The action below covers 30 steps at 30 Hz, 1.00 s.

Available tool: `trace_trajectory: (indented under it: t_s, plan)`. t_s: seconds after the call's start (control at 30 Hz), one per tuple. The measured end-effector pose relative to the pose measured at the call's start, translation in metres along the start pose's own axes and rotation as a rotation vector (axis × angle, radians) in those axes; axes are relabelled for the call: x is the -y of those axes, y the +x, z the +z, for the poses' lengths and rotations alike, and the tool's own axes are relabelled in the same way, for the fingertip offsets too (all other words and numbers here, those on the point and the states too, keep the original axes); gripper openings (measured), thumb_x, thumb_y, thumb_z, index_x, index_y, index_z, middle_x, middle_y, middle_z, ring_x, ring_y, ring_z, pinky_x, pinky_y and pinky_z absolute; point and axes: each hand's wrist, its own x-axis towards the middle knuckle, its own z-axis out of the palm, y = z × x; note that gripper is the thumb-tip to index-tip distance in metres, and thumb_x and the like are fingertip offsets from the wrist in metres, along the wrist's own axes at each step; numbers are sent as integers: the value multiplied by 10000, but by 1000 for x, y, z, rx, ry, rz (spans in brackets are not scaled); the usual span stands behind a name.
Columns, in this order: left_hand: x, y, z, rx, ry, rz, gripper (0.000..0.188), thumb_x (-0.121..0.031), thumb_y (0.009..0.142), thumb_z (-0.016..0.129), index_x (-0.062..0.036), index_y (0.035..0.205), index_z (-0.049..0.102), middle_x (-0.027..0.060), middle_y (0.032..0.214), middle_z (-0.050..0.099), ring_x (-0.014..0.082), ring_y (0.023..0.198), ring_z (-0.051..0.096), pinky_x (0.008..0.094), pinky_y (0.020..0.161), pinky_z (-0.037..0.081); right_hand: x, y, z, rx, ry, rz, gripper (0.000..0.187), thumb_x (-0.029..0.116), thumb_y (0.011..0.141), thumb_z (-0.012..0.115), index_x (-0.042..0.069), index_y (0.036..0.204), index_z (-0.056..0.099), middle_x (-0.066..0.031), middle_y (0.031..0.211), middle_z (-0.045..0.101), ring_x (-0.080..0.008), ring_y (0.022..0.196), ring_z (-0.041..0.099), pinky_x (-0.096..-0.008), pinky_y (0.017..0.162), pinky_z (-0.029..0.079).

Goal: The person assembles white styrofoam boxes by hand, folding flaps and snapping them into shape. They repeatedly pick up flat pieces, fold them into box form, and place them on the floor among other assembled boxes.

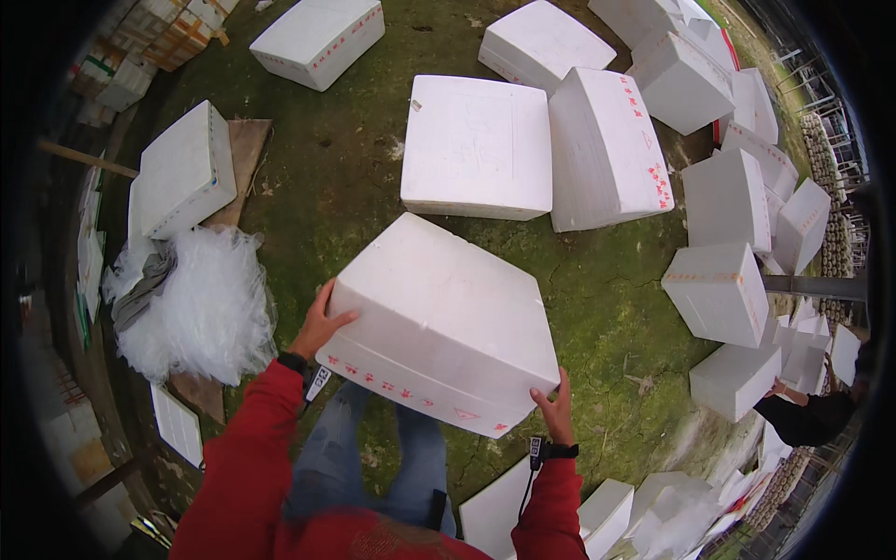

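Between both my hands is a large white foam box, tilted, with red printing along its near lower edge. My left hand grips its left end, thumb on the near side face and fingers round the far side. At the right end, my right hand presses its thumb to the near corner, its other fingers partly hidden behind the box. Just beyond stand a white foam box lying flat and a tilted foam box leaning against it.
A heap of clear plastic film lies left, near another foam box on a brown board. More foam boxes crowd the right side, where a person in a dark sleeve touches one. Mossy ground lies between.
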Motion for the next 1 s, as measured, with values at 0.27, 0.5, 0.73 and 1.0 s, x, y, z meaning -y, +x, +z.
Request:
trace_trajectory:
  t_s: [0.27,0.5,0.73,1.0]
  plan:
    - [-243,85,-14,76,463,423,820,-376,724,783,-90,1404,425,163,1309,553,276,1175,555,354,995,421,149,-35,-34,-18,-79,-86,776,250,771,785,13,1397,391,-115,1135,583,-190,927,563,-323,783,479]
    - [-391,235,25,43,777,818,755,-380,774,731,-126,1411,413,170,1407,455,307,1284,444,437,1077,308,227,30,15,-175,274,76,556,286,832,735,39,1279,516,-55,1047,618,-124,852,585,-265,662,492]
    - [-330,249,67,284,1049,798,669,-349,842,663,-149,1422,397,151,1537,228,339,1432,172,582,1122,131,265,184,85,-345,54,71,409,385,930,599,9,1087,554,-46,872,588,-121,702,501,-288,579,435]
    - [-266,228,76,287,917,783,745,-480,850,618,-128,1452,357,123,1563,194,314,1457,112,609,1115,147,323,226,128,-367,-982,-339,822,563,832,615,81,1445,355,-221,1480,299,-405,1369,258,-586,992,274]
